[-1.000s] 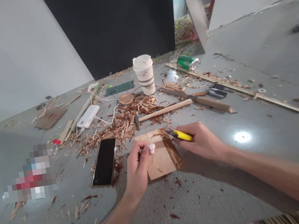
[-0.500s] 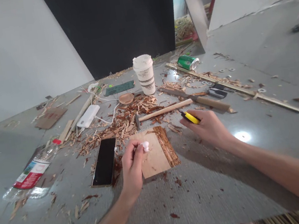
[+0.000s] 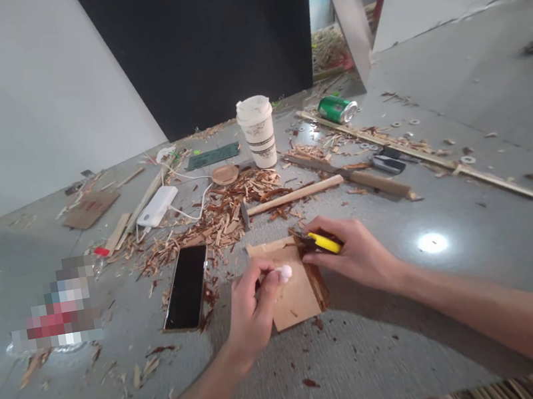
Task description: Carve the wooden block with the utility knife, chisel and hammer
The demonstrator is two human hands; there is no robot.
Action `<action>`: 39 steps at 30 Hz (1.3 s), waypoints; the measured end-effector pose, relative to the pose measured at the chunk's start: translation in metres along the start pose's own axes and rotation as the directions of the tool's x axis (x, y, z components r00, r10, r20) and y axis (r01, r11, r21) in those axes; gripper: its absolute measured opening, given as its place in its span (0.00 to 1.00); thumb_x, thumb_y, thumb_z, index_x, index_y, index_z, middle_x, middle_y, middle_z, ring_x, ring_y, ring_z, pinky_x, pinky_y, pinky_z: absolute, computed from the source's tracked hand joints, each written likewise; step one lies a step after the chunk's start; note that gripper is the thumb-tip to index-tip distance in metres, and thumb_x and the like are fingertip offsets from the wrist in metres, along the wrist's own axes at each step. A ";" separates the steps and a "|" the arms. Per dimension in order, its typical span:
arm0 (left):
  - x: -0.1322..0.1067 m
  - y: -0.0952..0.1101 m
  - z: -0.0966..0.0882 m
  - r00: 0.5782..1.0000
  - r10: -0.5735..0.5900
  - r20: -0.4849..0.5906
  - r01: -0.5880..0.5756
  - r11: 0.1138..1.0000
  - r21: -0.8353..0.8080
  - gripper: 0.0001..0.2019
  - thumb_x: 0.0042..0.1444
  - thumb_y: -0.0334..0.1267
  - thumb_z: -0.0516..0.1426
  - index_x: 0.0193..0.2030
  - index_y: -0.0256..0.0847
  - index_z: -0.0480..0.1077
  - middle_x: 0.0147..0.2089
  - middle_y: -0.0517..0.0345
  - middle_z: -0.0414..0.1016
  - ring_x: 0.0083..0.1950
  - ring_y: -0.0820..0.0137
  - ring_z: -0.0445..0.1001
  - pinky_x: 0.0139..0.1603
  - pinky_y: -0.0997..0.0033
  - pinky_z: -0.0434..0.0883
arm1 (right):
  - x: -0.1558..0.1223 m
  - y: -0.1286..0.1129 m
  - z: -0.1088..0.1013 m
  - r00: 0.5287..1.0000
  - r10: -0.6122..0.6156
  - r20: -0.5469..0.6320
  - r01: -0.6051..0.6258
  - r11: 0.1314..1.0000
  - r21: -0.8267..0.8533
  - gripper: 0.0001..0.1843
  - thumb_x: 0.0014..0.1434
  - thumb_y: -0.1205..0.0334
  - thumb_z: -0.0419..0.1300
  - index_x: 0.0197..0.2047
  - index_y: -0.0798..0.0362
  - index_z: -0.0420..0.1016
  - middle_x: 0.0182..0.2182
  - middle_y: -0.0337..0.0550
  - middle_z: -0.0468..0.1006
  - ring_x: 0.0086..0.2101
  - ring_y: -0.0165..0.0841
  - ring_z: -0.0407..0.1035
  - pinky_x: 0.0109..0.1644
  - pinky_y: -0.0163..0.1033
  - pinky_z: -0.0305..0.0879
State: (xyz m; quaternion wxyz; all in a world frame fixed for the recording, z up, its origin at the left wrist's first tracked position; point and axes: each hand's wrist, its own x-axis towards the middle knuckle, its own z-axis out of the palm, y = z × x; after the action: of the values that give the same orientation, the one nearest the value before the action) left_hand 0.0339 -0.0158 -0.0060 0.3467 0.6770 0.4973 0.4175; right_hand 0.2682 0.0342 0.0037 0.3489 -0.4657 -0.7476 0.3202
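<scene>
My left hand (image 3: 254, 306) is closed in a pinch, with a small white lump (image 3: 285, 273) at its fingertips, above a flat light-brown wooden board (image 3: 296, 303). Along the board's right side runs a dark, rough bark-like strip (image 3: 319, 285), partly hidden by my right hand. My right hand (image 3: 355, 249) is wrapped round a small yellow-and-black hand tool (image 3: 324, 242), whose dark front end is over the board's upper right corner. Its exact kind is unclear. Left of the board lies a black-screened phone (image 3: 186, 290).
Beyond the board are a hammer (image 3: 296, 195), wood shavings (image 3: 214, 220), a wooden-handled tool (image 3: 379, 183) and a lidded paper cup (image 3: 257, 133). A white power bank (image 3: 158, 207) sits left, a green can (image 3: 337, 109) right. A long wooden strip (image 3: 431, 155) crosses the right side.
My right hand has moved left with the yellow-and-black tool, from beside the board to over its edge. My left hand and the board have shifted slightly right and nearer to me.
</scene>
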 end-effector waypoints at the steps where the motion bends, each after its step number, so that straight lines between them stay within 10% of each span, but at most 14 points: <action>1: -0.001 -0.001 0.000 1.000 0.010 0.006 -0.010 1.000 0.003 0.12 0.73 0.45 0.52 0.39 0.44 0.69 0.31 0.62 0.69 0.31 0.71 0.66 0.34 0.71 0.62 | 0.000 0.000 0.001 1.000 -0.002 -0.001 0.002 1.000 -0.007 0.08 0.63 0.56 0.67 0.42 0.49 0.75 0.34 0.37 0.79 0.34 0.33 0.70 0.40 0.37 0.63; 17: 0.003 0.000 0.001 0.999 -0.050 0.011 0.051 0.998 -0.035 0.12 0.73 0.46 0.53 0.39 0.43 0.69 0.32 0.63 0.69 0.33 0.72 0.66 0.35 0.72 0.61 | 0.001 0.004 0.000 0.995 -0.092 0.041 0.097 0.987 -0.127 0.12 0.72 0.58 0.54 0.34 0.49 0.62 0.29 0.38 0.72 0.30 0.31 0.63 0.35 0.37 0.55; 30: 0.014 -0.007 -0.010 0.962 -0.111 -0.248 0.066 0.981 -0.180 0.11 0.71 0.45 0.55 0.38 0.43 0.70 0.36 0.61 0.69 0.38 0.70 0.66 0.41 0.72 0.63 | 0.017 0.028 -0.026 0.960 0.168 -0.224 -0.218 0.950 -0.225 0.21 0.62 0.48 0.64 0.26 0.49 0.60 0.21 0.34 0.64 0.25 0.30 0.56 0.29 0.38 0.49; 39: 0.015 -0.007 -0.010 0.965 -0.082 -0.250 0.035 0.982 -0.187 0.11 0.72 0.43 0.55 0.38 0.44 0.71 0.36 0.62 0.69 0.39 0.70 0.67 0.42 0.71 0.61 | 0.010 0.019 -0.024 0.991 -0.077 0.108 0.102 0.962 -0.252 0.22 0.70 0.44 0.57 0.30 0.49 0.60 0.22 0.33 0.63 0.24 0.29 0.57 0.31 0.39 0.49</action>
State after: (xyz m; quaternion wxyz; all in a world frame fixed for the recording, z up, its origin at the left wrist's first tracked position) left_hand 0.0246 0.0006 -0.0046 0.3518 0.5679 0.5178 0.5344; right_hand 0.2939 0.0538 0.0034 0.2631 -0.4567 -0.8189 0.2270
